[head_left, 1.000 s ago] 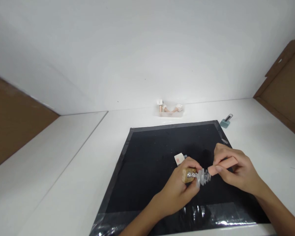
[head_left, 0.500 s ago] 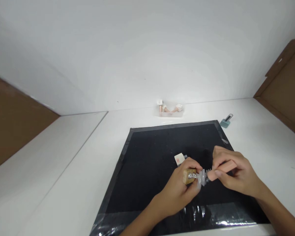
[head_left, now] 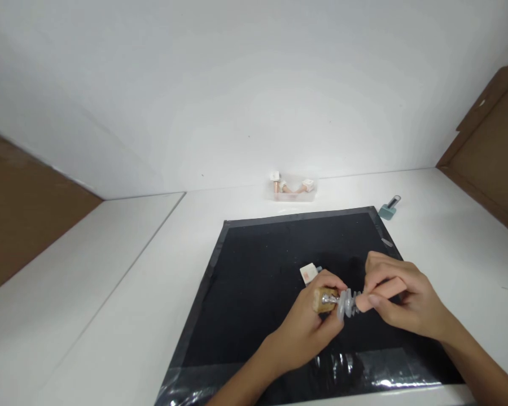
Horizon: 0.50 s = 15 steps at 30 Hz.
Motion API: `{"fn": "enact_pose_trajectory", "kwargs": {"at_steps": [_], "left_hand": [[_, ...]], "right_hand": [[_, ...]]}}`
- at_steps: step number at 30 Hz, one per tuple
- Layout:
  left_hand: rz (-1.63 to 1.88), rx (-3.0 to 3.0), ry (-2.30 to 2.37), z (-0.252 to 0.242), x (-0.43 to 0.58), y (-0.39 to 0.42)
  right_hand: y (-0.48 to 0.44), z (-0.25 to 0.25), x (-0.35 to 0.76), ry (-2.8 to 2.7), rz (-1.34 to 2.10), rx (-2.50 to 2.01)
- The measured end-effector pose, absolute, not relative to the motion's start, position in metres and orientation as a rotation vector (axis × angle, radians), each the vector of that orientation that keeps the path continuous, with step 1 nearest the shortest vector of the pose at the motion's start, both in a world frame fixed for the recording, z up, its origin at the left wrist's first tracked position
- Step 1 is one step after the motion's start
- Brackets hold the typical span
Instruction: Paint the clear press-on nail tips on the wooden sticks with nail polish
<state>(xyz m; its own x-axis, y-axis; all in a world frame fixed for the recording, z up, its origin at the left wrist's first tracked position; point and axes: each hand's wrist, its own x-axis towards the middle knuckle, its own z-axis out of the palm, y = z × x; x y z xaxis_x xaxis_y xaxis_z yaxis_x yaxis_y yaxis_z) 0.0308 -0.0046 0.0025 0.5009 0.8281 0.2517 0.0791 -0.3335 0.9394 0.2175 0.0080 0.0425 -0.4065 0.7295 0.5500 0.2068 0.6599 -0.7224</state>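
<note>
My left hand is closed round a small tan wooden block with a silver screw sticking out of it to the right. Grey washers are stacked on the screw. My right hand pinches a pink cylindrical handle whose tip meets the washers. Both hands hover just above the black mat, near its front right part. A small white block lies on the mat just behind my left hand.
A clear tray with small parts stands at the back by the white wall. A teal-based tool lies off the mat's far right corner. Brown panels flank the white table on both sides.
My right hand has pushed the pink handle slightly leftward, closing it onto the washers. The left hand and block have barely moved.
</note>
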Motion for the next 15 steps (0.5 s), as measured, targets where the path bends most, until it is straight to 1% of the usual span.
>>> {"fn": "enact_pose_trajectory", "kwargs": {"at_steps": [7, 15], "left_hand": [[1.003, 1.703, 0.82, 0.002, 0.03, -0.002], [1.091, 1.649, 0.88, -0.002, 0.03, -0.003]], "right_hand": [[0.01, 0.04, 0.219, -1.863, 0.513, -0.95], [0.007, 0.03, 0.222, -1.776, 0.764, -0.866]]}}
